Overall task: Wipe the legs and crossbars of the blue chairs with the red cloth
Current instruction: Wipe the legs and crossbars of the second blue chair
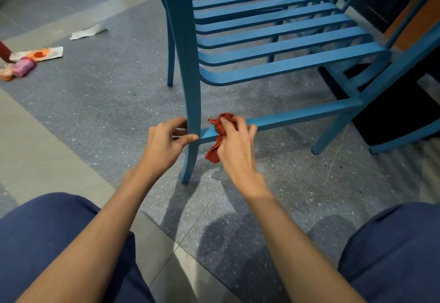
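Note:
A blue slatted chair stands on the floor in front of me. My left hand grips its near leg just where the low crossbar joins it, thumb in front and fingers behind. My right hand holds the crumpled red cloth pressed against the left end of that crossbar, with part of the cloth hanging below the bar.
A second blue chair stands close on the right, beside a dark block. Litter lies on the grey speckled floor at the left: a white paper scrap, an orange wrapper and a pink packet. My knees fill the bottom corners.

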Demonstrator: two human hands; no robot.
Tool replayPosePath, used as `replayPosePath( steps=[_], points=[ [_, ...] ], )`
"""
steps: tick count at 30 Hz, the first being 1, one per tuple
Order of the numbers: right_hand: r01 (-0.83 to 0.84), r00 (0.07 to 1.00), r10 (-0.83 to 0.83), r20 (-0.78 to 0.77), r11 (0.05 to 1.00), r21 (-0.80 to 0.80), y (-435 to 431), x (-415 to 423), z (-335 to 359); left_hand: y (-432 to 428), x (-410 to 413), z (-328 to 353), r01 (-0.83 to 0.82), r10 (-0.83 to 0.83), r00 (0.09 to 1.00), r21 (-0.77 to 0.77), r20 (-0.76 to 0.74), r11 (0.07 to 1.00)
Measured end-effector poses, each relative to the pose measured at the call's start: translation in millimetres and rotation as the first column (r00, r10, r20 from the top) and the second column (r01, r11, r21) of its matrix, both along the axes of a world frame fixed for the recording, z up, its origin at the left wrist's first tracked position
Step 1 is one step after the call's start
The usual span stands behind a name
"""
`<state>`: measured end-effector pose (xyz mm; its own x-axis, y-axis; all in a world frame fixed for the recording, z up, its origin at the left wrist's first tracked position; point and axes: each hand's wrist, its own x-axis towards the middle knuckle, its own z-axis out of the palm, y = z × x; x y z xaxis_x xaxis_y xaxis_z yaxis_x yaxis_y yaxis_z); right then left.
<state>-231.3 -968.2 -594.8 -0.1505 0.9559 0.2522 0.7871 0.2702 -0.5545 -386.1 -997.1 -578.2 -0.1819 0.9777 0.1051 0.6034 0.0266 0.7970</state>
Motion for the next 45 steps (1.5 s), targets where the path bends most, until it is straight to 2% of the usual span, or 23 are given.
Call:
replayPosePath(
  steps=[6,11,17,19,21,23,24,27,29,31,33,35,37,40,45],
  points=[
    [-0.208,0.977,0.208,0.047,0.978,-0.011,-6,-22,4,-2,4,6,0.012,-0.012,1.000,0.021,0.000,1.000],
    [-0.311,0.949,0.306,0.082,0.948,0.071,-16,13,-1,-3,5,6,0.011,-0.011,1.000,0.018,-0.003,1.000],
    [-0.095,0.985,0.086,0.153,0.994,0.057,17,8,-4,-1,4,3,-0.022,0.022,1.000,0.013,-0.013,1.000],
    [-0.147,0.982,0.140,0.128,0.988,0.047,11,-10,-8,-2,4,2,-0.014,0.014,1.000,0.015,-0.004,1.000],
    [-0.204,0.978,0.203,0.035,0.979,0.027,-5,-20,-11,-3,5,2,-0.008,0.008,1.000,0.007,-0.013,1.000],
    [-0.211,0.976,0.212,-0.045,0.977,0.031,-13,-14,-13,-2,6,3,-0.010,0.010,0.999,-0.013,-0.047,1.000],
    [-0.224,0.973,0.226,-0.035,0.973,0.057,-14,-6,-13,-1,6,4,-0.006,0.004,0.997,-0.025,-0.079,1.000],
    [-0.251,0.968,0.249,0.033,0.963,0.098,-7,25,-16,0,7,5,-0.011,-0.021,0.974,-0.137,-0.224,0.990],
    [-0.175,0.985,0.173,0.025,0.978,0.111,4,48,-17,0,6,5,-0.079,-0.042,0.923,-0.296,-0.383,0.952],
    [-0.052,0.998,0.054,-0.015,0.991,0.126,13,63,-17,-3,10,10,-0.126,-0.160,0.850,-0.489,-0.502,0.863],
    [0.028,0.999,-0.023,-0.041,0.992,0.123,13,63,-17,-6,19,16,-0.056,-0.292,0.838,-0.605,-0.461,0.794],
    [-0.009,0.999,0.013,-0.040,0.994,0.105,5,49,-19,-5,36,24,0.051,-0.319,0.868,-0.571,-0.381,0.819],
    [-0.140,0.990,0.143,-0.015,0.983,0.117,-4,33,-23,-1,53,33,0.087,-0.270,0.885,-0.436,-0.379,0.896],
    [-0.229,0.973,0.232,0.000,0.960,0.158,2,33,-26,12,75,44,0.005,-0.121,0.884,-0.250,-0.451,0.968],
    [-0.259,0.965,0.245,0.088,0.940,0.221,20,69,-28,27,90,37,-0.019,-0.071,0.843,-0.161,-0.533,0.987]
  ],
)
